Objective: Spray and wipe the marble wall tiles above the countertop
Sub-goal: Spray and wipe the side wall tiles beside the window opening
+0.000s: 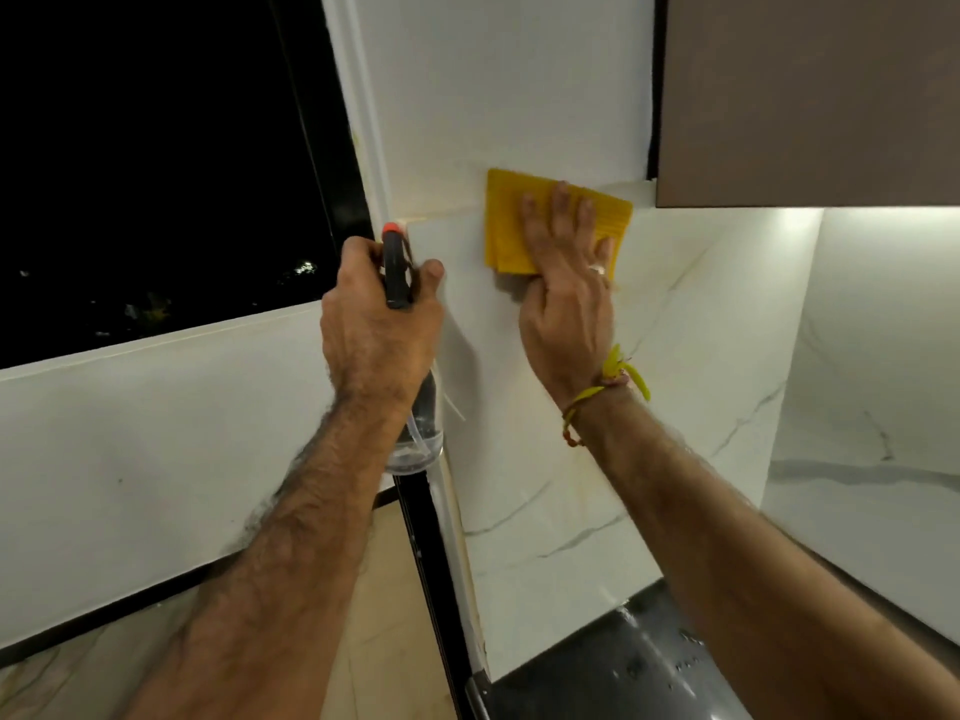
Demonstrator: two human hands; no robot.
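My right hand (563, 283) lies flat with fingers spread on a folded yellow cloth (506, 220), pressing it against the white marble wall tile (685, 324) near the tile's top edge. My left hand (379, 330) is wrapped around a clear spray bottle (423, 428) with a black trigger head and an orange nozzle tip (392, 229), held upright just left of the cloth at the wall's outer corner. The bottle's neck is hidden inside my fist. Grey veins run across the tile below the cloth.
A brown wall cabinet (810, 96) hangs at the upper right, lit from beneath. The black countertop (623, 667) below is wet with droplets. A dark window (156, 148) fills the upper left. Beige floor tiles (384, 615) show beneath my left forearm.
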